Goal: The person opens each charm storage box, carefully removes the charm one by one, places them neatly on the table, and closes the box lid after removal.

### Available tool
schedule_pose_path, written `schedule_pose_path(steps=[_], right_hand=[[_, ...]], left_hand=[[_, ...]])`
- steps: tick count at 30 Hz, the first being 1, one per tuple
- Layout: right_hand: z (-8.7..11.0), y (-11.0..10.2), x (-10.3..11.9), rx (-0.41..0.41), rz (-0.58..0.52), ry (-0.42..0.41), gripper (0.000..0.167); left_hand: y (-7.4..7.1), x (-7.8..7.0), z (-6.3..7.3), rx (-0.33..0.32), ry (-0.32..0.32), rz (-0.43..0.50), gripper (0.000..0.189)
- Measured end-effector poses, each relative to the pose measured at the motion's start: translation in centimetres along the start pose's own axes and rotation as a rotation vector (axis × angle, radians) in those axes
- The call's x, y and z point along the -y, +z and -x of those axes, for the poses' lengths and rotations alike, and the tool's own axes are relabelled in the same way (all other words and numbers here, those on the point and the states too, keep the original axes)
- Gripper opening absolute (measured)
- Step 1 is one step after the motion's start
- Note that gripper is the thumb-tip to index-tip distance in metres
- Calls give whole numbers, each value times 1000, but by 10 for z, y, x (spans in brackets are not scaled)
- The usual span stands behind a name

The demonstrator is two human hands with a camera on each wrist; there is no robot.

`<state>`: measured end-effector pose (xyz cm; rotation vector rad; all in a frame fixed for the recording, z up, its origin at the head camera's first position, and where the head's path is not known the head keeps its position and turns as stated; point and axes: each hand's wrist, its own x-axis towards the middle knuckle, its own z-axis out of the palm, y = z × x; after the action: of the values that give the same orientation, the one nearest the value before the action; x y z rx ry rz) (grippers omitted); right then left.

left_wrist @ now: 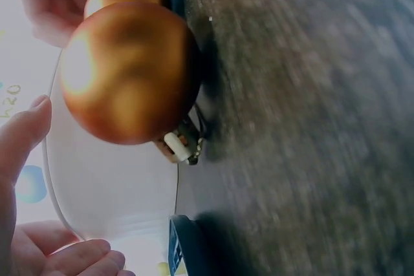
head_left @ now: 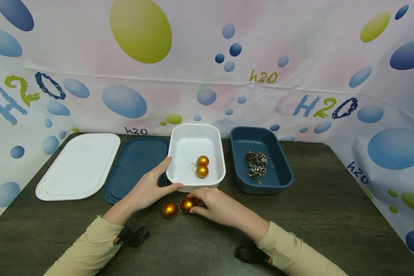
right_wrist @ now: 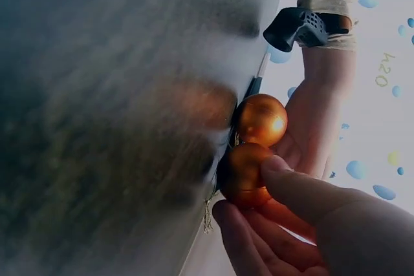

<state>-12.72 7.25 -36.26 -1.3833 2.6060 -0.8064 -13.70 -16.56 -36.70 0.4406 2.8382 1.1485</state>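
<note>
In the head view my right hand (head_left: 219,205) pinches an orange-gold Christmas ball (head_left: 186,205) between thumb and fingers, just in front of the white container (head_left: 197,187). A second gold ball (head_left: 170,210) lies on the table directly left of it; in the left wrist view this ball (left_wrist: 132,72) fills the foreground, its cap and string low. My left hand (head_left: 145,191) is spread at the container's front left corner, fingers along the left side and thumb by the front rim. Inside the container two more gold balls (head_left: 202,171) rest with a thin gold string.
To the right stands a blue container (head_left: 285,180) with several frosted pine cones (head_left: 256,163) inside. A white lid (head_left: 77,166) and a dark blue lid (head_left: 138,153) lie on the dark table (head_left: 331,214) at left. A printed curtain (head_left: 207,69) hangs behind.
</note>
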Motion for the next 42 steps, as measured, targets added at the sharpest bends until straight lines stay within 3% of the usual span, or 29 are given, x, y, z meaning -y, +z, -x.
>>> schedule_pose_path(steps=[25,34,38,42], right_hand=[[2,-4,3,26,-56,62,27],[9,-33,9,-96,-59,18,24],[1,-48,1,-164,-1,19,23],[-12,-53,-14,-177,55,29,25]], left_hand=[[1,-1,2,-10,6,1,98],[1,-1,1,-16,8,-4,99],[2,0,1,-18,6,-12,99],[2,-1,1,-15,1,-8,99]])
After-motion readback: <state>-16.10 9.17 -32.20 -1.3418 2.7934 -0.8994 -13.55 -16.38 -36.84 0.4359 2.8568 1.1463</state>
